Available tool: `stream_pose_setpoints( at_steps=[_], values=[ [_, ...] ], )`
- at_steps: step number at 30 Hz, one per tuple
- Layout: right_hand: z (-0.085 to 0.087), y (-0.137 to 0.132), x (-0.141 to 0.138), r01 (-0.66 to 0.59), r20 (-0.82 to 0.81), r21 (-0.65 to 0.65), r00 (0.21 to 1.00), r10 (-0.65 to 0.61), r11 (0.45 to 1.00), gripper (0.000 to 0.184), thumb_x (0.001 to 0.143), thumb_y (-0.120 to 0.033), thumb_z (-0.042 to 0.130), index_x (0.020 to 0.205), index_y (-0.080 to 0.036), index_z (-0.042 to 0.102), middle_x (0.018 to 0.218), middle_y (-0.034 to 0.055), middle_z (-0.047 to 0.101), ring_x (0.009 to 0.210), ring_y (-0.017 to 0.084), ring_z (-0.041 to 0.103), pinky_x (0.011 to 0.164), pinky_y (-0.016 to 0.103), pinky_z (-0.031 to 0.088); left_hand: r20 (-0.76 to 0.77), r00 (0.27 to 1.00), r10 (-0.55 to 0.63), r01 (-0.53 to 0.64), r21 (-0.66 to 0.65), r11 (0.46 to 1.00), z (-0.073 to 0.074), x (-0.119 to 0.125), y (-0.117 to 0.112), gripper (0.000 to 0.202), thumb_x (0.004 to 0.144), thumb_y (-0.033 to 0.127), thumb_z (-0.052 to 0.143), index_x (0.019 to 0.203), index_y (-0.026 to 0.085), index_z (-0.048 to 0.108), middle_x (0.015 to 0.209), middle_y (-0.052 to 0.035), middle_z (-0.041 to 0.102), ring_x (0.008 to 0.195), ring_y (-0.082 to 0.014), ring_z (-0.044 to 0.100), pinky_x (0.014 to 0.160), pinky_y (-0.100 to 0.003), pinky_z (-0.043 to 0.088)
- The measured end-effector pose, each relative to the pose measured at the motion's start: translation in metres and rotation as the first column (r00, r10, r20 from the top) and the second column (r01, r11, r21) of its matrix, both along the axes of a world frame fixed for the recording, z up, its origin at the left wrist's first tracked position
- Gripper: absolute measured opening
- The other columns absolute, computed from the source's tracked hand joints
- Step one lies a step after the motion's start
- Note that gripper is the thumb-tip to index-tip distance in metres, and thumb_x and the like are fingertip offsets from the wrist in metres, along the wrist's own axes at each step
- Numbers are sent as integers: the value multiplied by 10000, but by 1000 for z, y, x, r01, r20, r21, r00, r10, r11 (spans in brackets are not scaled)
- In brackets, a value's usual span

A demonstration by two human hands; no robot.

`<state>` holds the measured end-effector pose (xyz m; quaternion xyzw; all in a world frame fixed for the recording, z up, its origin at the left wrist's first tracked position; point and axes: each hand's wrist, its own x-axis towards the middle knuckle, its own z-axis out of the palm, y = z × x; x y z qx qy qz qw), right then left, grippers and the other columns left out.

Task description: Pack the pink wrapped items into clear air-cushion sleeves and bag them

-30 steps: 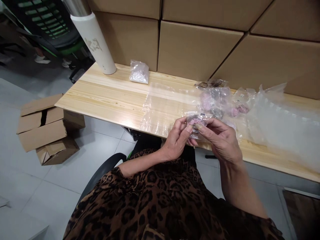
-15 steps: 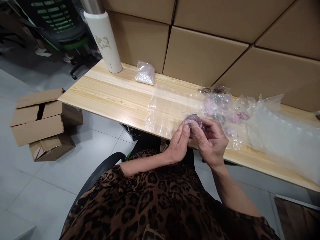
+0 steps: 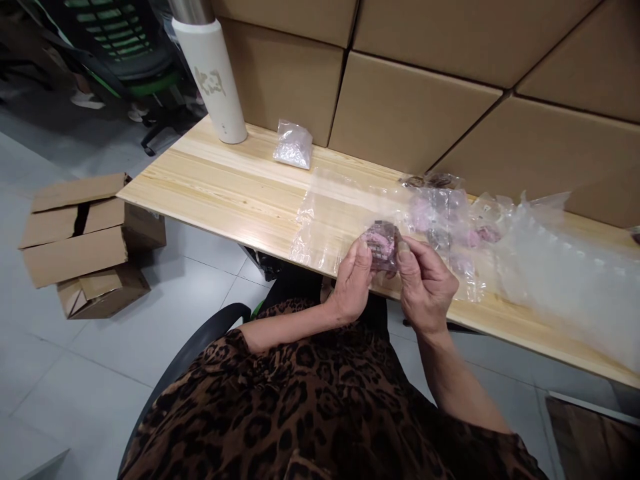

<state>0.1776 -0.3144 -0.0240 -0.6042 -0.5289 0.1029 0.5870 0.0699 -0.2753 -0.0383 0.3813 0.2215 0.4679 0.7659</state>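
A small clear packet with a pink item inside (image 3: 381,243) is held upright between both hands above the near edge of the wooden table (image 3: 225,187). My left hand (image 3: 353,281) pinches its left side with thumb and fingers closed. My right hand (image 3: 425,285) pinches its right side, thumb on top. Behind them on the table lie a flat clear plastic bag (image 3: 330,217) and several more small packets with pink items (image 3: 445,210).
A white bottle (image 3: 213,77) and a small bag of clear beads (image 3: 293,145) stand at the table's far left. Cardboard boxes (image 3: 410,110) line the back. Bubble wrap (image 3: 565,267) covers the right. Open cartons (image 3: 80,240) sit on the floor at left.
The packet has been turned from lying flat between the fingers to standing upright, and both hands have closed in around it. The view has shifted slightly.
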Motion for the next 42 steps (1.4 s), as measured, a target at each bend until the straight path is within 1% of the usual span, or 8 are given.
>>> stream_pose_setpoints(
  at_steps=[2, 6, 13, 19, 24, 27, 33, 42],
  values=[
    [-1, 2, 0, 38, 6, 7, 999, -38, 999, 301, 1007, -473, 685, 1160, -242, 803, 972, 44, 761, 806, 180, 709, 756, 350, 605, 73, 997, -7, 11, -61, 998, 4, 1, -1, 578, 995, 756, 536, 1205, 219, 567, 1235, -107, 731, 1216, -265, 707, 1044, -456, 589],
    [-5, 4, -4, 69, 17, 43, 997, -70, 997, 286, 1003, -472, 687, 1109, -243, 822, 1015, 54, 787, 938, 212, 751, 869, 393, 630, 113, 993, 24, -8, -137, 991, 6, 2, -2, 544, 986, 728, 590, 1179, 220, 563, 1273, -95, 730, 1288, -259, 683, 1083, -433, 560],
    [-2, 0, 3, -86, -51, -73, 995, 82, 994, 326, 1014, -486, 678, 1214, -255, 792, 1065, 50, 770, 885, 185, 731, 800, 350, 607, 71, 997, 41, -27, -192, 981, -3, 4, -1, 600, 963, 744, 618, 1217, 205, 557, 1307, -120, 697, 1289, -264, 668, 1089, -438, 550],
    [11, 10, 5, -74, 70, -152, 994, 86, 986, 396, 913, -517, 797, 1182, -229, 763, 1028, 49, 732, 892, 183, 685, 813, 359, 583, 102, 993, 54, -39, -148, 988, -7, 9, -4, 576, 957, 759, 616, 1214, 249, 543, 1363, -90, 682, 1391, -262, 618, 1201, -470, 496],
    [29, 14, 19, -47, 202, -144, 976, 76, 988, 323, 938, -525, 779, 1053, -223, 761, 871, 24, 678, 693, 137, 576, 651, 310, 489, 74, 997, -26, 31, -65, 997, -11, 4, -5, 706, 974, 785, 549, 1408, 231, 494, 1557, -164, 581, 1520, -304, 524, 1298, -520, 389],
    [39, 18, 40, 20, 417, -170, 908, 53, 985, 377, 930, -579, 765, 1017, -213, 755, 832, 34, 659, 648, 140, 529, 628, 320, 449, -5, 996, 85, -85, 37, 996, -16, -9, -6, 742, 1003, 755, 518, 1533, 246, 415, 1644, -182, 496, 1563, -303, 476, 1329, -518, 331],
    [36, 29, 71, 45, 595, -505, 741, 311, 862, 515, 1008, -672, 544, 989, -189, 722, 918, 121, 708, 796, 249, 638, 716, 391, 488, 33, 919, 393, -378, 360, 853, -26, -33, 3, 518, 1077, 618, 471, 1508, 333, 491, 1608, -91, 550, 1545, -260, 494, 1337, -507, 322],
    [56, 40, 72, 105, 561, -694, 698, 445, 712, 365, 943, -566, 623, 857, -212, 659, 947, 105, 698, 807, 243, 614, 703, 355, 412, -45, 819, 572, -470, 521, 713, -20, -59, 34, 494, 1076, 616, 459, 1463, 312, 505, 1510, -106, 608, 1402, -250, 602, 1174, -454, 487]
  ],
)
